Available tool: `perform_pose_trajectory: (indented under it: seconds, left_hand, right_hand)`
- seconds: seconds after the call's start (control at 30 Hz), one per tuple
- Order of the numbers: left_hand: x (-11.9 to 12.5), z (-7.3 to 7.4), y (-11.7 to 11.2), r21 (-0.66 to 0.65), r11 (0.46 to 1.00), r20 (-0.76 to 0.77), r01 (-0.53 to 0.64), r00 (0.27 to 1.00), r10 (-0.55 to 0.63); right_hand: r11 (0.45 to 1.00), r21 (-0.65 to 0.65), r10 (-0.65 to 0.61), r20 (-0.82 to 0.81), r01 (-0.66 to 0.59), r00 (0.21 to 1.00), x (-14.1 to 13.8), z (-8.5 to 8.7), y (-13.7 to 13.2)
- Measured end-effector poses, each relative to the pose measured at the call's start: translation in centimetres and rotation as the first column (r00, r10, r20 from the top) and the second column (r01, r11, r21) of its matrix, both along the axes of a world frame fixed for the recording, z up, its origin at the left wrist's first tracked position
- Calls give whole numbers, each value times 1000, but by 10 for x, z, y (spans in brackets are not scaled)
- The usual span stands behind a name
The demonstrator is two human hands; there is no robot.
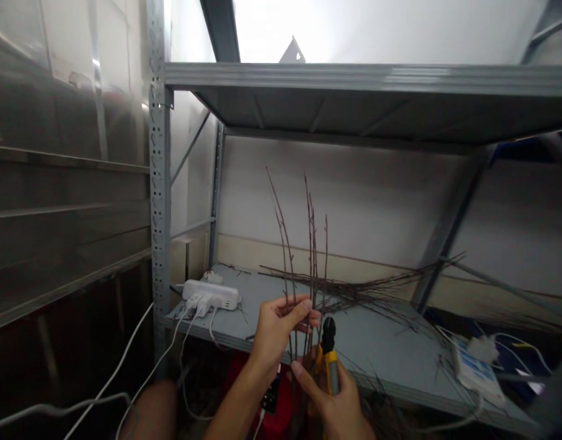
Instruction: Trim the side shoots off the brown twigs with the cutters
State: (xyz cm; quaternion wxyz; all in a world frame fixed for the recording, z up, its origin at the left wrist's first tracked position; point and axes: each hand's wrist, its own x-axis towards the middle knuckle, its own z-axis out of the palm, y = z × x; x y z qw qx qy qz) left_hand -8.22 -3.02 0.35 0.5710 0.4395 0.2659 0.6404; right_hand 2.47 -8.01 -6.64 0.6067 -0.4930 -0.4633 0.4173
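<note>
My left hand (277, 327) is closed around a small bunch of thin bare twigs (308, 244), which stand upright in front of the shelf. My right hand (332, 400) grips yellow-handled cutting pliers (328, 351). Their black jaws point up, close to the lower stems just below my left fingers. Whether the jaws touch a stem I cannot tell.
A grey metal shelf (391, 360) holds a loose pile of long twigs (377, 287) lying flat. A white power strip (211, 295) with plugged cables sits at its left end, and a second white device (478, 370) with cables at the right. An upper shelf board (368, 79) hangs overhead.
</note>
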Motion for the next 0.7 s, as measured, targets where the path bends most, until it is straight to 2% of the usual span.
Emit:
perform_pose_trajectory:
  seconds: [0.17,0.27,0.5,0.7]
  left_hand:
    - [-2,-7,0,80,990,-108,-112,987,120]
    - [-2,-16,-2,72,995,-152,-70,985,80]
    - [-1,-19,-11,63,998,-92,-18,995,24]
    - [3,-22,-6,88,994,-96,-62,993,70]
  right_hand:
    - [992,-15,-127,-165,127,978,-1,1,1]
    - [984,0,-174,-196,177,965,3,-4,6]
    - [990,-41,-142,-149,137,979,24,-19,26]
    - [989,28,-141,-151,147,978,19,-13,26]
